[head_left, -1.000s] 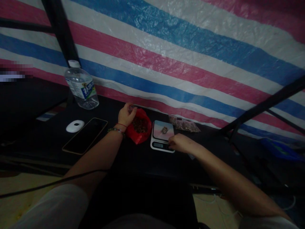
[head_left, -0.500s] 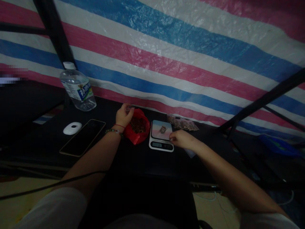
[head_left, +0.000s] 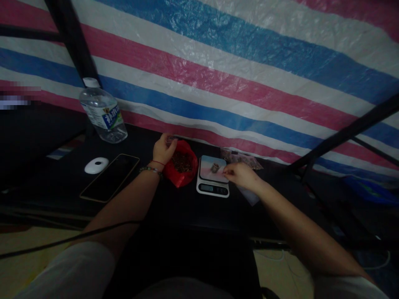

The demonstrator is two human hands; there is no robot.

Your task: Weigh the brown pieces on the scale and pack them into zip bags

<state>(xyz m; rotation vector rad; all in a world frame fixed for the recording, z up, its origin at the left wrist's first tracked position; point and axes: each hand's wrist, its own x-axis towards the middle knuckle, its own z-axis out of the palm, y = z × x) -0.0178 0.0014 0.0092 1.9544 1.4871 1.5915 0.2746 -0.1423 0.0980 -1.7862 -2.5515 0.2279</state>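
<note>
A red plastic bag [head_left: 178, 179] stands with its mouth open, full of small brown pieces [head_left: 183, 162]. At its back left rim my left hand [head_left: 163, 149] is closed, thumb against the edge, with a bit of clear plastic [head_left: 171, 140] showing by the fingers. To the right sits a white kitchen scale [head_left: 213, 188] with a small heap of brownish pieces [head_left: 215, 167] on its reflective pan. My right hand [head_left: 239, 174] pinches its fingertips together over the pan's right edge; what lies between them is too small to make out.
Filled clear bags [head_left: 246, 161] lie behind the scale, and a flat clear bag [head_left: 249, 196] lies under my right wrist. At left are a phone [head_left: 110, 177], a white round device [head_left: 96, 165] and a water bottle [head_left: 104, 114]. Striped sheeting [head_left: 199, 83] hangs behind the black table.
My right hand has shifted slightly inward over the pan's right edge. My left hand stays at the red bag's rim. The whole view has moved a little.
</note>
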